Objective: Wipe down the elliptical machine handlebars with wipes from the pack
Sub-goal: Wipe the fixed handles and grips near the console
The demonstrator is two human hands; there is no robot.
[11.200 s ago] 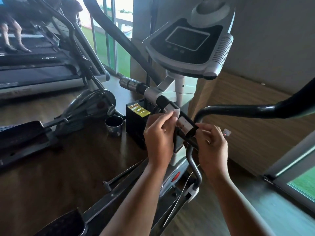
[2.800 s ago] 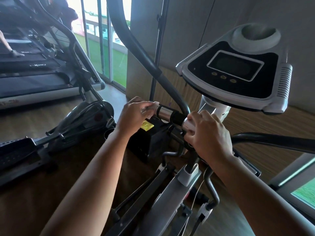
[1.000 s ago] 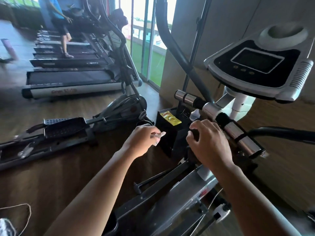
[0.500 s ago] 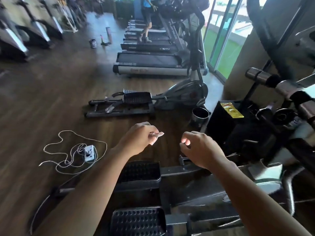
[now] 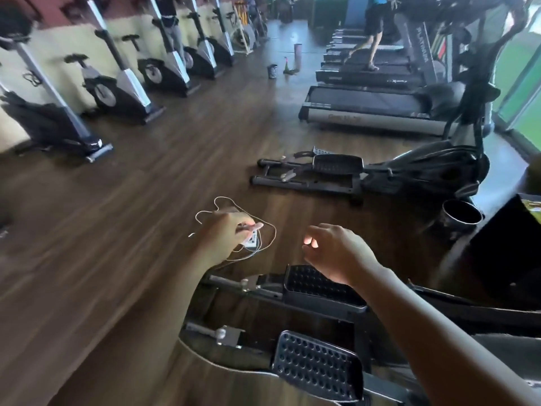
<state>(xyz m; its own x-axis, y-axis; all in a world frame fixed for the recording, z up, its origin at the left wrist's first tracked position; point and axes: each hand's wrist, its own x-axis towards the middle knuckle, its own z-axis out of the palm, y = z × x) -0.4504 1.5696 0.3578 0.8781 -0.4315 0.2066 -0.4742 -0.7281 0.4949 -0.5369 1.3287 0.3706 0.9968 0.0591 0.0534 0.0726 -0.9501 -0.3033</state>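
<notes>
My left hand (image 5: 224, 231) is held out over the wooden floor and pinches a small crumpled white wipe (image 5: 254, 227) between thumb and fingers. My right hand (image 5: 333, 250) hovers to its right above the elliptical's pedals (image 5: 317, 366), fingers loosely curled and holding nothing. The handlebars and console are out of view. At the right edge, a yellow pack (image 5: 534, 207) lies on top of a black box (image 5: 509, 247).
A white cable with a small adapter (image 5: 252, 241) lies on the floor under my left hand. A black cup-like bin (image 5: 461, 216) stands by the box. Another elliptical (image 5: 374, 171), treadmills (image 5: 371, 109) with a person walking, and exercise bikes (image 5: 123, 83) surround the open floor.
My view has swung left, away from the handlebars toward the open gym floor. My right hand has come off the handlebar, and both hands now hang over the pedals and floor; the left keeps the wipe.
</notes>
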